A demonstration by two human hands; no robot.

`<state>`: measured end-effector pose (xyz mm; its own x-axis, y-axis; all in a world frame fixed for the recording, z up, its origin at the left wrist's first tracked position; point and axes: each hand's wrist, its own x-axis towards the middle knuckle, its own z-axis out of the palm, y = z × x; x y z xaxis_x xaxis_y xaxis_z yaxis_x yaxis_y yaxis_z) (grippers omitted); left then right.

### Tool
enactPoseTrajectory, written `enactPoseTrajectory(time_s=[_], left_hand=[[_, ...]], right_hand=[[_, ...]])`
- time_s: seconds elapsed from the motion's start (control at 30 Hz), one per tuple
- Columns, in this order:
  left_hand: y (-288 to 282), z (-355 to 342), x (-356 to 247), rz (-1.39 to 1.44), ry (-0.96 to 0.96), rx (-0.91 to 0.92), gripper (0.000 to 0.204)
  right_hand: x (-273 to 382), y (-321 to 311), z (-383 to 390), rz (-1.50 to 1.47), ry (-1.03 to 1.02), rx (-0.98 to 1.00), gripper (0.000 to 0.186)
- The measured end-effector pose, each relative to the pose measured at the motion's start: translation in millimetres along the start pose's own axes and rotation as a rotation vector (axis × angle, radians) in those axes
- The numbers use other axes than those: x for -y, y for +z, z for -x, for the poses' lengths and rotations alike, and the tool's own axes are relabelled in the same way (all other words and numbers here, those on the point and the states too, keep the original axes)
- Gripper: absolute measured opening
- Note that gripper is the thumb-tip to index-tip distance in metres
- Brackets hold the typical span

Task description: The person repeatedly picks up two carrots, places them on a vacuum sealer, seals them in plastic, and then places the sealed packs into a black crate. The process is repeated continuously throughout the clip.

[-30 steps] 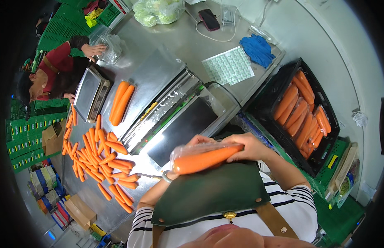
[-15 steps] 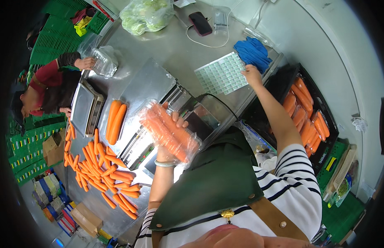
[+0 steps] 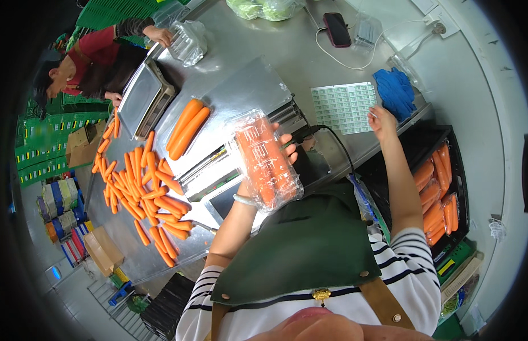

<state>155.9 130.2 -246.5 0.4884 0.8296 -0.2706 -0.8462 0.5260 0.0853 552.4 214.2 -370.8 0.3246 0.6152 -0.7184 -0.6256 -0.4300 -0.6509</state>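
Observation:
My left hand point(image 3: 287, 146) is closed round a clear-wrapped pack of carrots point(image 3: 265, 162), held tilted above the metal work table. The fingers wrap its right side; the palm is hidden behind it. At the right edge of a sheet of small green-and-white labels point(image 3: 343, 107), my right hand point(image 3: 383, 121) has its fingers pinched together, a small white label point(image 3: 372, 115) showing at the tips. Just beyond that hand lies a crumpled blue cloth or glove point(image 3: 395, 92). Beneath the pack is a wrapping machine point(image 3: 210, 170) with a metal plate, partly hidden.
Loose carrots point(image 3: 144, 190) cover the table's left part, near two larger carrots point(image 3: 187, 129) and a scale point(image 3: 144, 102). A co-worker point(image 3: 93, 62) across the table touches a plastic bag point(image 3: 187, 42). A phone point(image 3: 337, 29) lies at the back. A black crate point(image 3: 454, 170) at right holds packed carrots.
The view has shifted, so the table things appear displaced. The pack in my left hand has turned more upright. My right hand has pulled slightly back from the sheet, a small white label at its fingertips.

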Motion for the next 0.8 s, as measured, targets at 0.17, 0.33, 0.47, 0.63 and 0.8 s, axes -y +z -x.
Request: enactPoseTrajectory(time_s=[0.17,0.33,0.47,0.63,0.8], left_hand=[[15,5,10,-0.300,0.004,0.004,0.067],[42,18,28,-0.350,-0.050,-0.198,0.072],[0,14,26,-0.352,-0.178,0.127,0.070],[75,43,128,-0.872,-0.082,0.100,0.062],[101,49,159,-1.014,-0.368,0.505,0.066]], right_hand=[[-20,120,256,0.227,0.130,0.769,0.010],[-93,107,261,0.522,-0.455,0.504,0.020],[-82,49,299,0.287,-0.401,0.617,0.038],[-75,-14,326,0.386,-0.497,0.149,0.040],[-13,-178,364,-0.216,-0.321,-0.159,0.043]])
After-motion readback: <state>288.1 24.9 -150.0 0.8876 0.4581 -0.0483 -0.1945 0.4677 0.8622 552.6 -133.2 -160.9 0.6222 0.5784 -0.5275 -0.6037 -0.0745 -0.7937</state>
